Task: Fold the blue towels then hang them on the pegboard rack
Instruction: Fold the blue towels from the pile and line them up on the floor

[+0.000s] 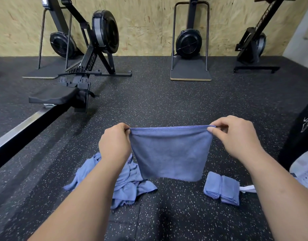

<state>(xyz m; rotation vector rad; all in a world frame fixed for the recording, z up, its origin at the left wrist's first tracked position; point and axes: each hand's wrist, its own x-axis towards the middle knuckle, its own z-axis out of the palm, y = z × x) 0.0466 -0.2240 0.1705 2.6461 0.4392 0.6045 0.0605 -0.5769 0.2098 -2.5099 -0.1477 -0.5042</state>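
While both hands pinch its top corners, the blue towel hangs.

A speckled black rubber floor runs to a chipboard wall at twelve o'clock. At ten o'clock stands a black rowing machine, its padded seat on a steel rail toward nine. An upright fan trainer stands at eleven, a second trainer at one, a third trainer at two. A black printed object sits at three.
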